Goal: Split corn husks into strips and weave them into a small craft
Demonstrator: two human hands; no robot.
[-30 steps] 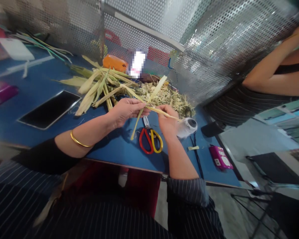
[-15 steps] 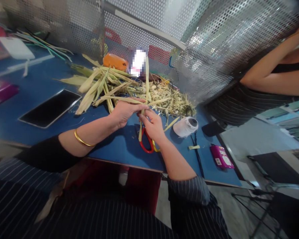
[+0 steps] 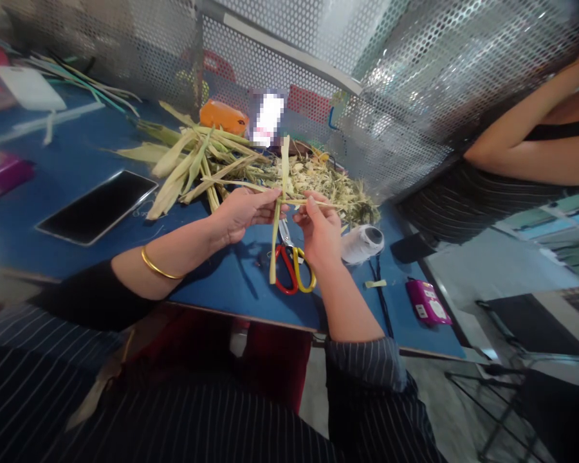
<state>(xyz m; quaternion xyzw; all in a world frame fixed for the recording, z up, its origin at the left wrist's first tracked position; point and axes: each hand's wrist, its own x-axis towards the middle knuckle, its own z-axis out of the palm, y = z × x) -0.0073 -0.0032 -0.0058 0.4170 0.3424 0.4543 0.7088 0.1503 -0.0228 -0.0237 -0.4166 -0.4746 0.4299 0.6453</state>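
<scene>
Pale green corn husk strips (image 3: pixel 284 170) cross each other between my hands, above the blue table. My left hand (image 3: pixel 244 212) pinches them where they cross, with one strip upright and its tail hanging down. A sideways strip is pinched in my right hand (image 3: pixel 322 231), just right of the crossing. Below the strips lie scissors (image 3: pixel 285 257) with one red and one yellow handle, their blade tips partly hidden. A white spool of thread (image 3: pixel 364 243) rests right beside my right wrist. Behind my hands are a bundle of husks (image 3: pixel 178 167) and a heap of husk scraps (image 3: pixel 328 177).
A dark-screened phone (image 3: pixel 99 207) lies on the blue table (image 3: pixel 222 289) at left. An orange packet (image 3: pixel 222 117) sits behind the husks, near a perforated metal screen (image 3: pixel 289 48). A purple packet (image 3: pixel 427 302) lies at right. Another person's arm (image 3: pixel 521 128) shows at upper right.
My right hand has moved to the right, away from the crossing, drawing along the sideways strip. The upright strip sits lower, and more of the scissors shows.
</scene>
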